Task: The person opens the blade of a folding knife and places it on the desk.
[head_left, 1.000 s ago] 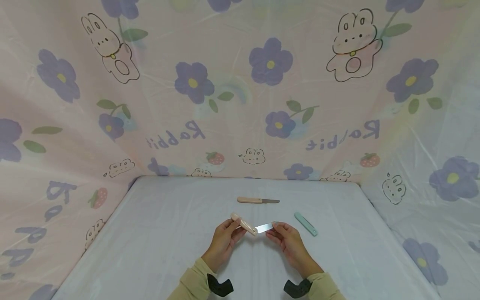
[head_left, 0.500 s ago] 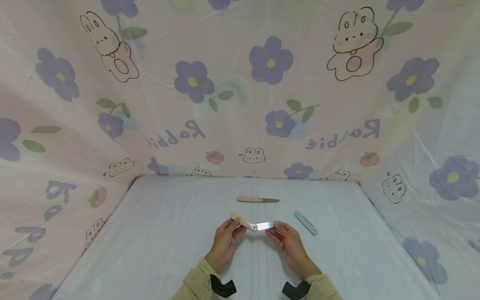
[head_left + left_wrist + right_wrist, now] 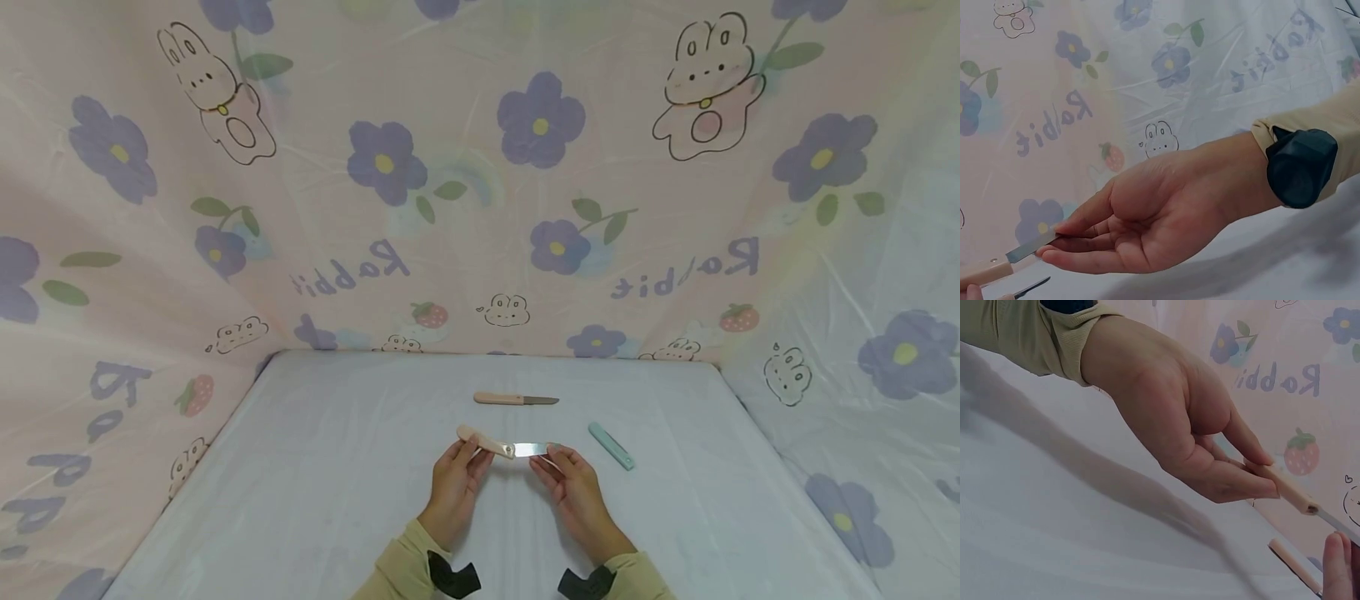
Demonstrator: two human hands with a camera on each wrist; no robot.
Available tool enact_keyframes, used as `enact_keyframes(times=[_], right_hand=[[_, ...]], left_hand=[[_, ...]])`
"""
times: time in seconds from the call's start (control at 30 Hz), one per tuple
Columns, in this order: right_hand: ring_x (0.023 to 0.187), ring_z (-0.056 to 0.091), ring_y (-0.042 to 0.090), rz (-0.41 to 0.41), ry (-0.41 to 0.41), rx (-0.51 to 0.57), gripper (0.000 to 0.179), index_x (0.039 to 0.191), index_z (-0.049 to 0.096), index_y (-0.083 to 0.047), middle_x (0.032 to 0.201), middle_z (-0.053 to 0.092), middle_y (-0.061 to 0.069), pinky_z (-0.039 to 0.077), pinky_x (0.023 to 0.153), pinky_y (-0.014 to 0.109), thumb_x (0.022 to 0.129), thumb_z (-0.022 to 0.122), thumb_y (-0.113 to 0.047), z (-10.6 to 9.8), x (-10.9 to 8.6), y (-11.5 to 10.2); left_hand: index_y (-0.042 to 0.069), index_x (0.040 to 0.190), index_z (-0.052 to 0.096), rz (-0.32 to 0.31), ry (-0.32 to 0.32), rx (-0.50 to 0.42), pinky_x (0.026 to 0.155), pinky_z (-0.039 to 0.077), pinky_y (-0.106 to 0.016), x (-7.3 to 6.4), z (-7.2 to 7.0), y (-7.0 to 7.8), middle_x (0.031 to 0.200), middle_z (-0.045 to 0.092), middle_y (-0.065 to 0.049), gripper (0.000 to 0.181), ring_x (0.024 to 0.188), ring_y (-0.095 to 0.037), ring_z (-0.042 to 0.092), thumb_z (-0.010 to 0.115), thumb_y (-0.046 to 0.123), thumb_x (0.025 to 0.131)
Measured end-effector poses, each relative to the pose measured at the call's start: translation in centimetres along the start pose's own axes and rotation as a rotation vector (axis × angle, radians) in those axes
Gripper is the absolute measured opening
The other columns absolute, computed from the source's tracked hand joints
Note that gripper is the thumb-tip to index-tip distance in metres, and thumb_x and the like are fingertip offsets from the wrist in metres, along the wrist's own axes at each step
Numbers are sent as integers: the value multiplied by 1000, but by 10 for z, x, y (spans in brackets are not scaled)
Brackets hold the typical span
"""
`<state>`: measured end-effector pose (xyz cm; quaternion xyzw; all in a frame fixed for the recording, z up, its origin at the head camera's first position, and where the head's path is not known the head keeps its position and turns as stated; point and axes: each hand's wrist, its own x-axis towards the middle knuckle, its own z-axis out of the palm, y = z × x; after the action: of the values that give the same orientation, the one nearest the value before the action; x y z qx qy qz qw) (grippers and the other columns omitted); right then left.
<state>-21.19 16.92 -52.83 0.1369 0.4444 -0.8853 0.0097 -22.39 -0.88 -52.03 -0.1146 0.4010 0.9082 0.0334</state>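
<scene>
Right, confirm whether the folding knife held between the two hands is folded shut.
No: in the head view, the right hand pinches its silver blade, which extends out from the pale handle.

I view one folding knife [image 3: 509,451] held crosswise: pale pink handle [image 3: 492,446], silver blade [image 3: 529,449] swung out nearly in line.
</scene>
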Motion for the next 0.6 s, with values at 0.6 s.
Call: enact_keyframes(times=[0.6], right_hand=[[93,65,24,-38,28,90,14,104,43,3,112,54,21,48,90,34,96,51,-5,7,-6,5]], left_hand=[[-14,129,35,17,97,-145,93,46,-32,-4,15,-7,119,47,-23,44,102,-25,57,51,8,96]])
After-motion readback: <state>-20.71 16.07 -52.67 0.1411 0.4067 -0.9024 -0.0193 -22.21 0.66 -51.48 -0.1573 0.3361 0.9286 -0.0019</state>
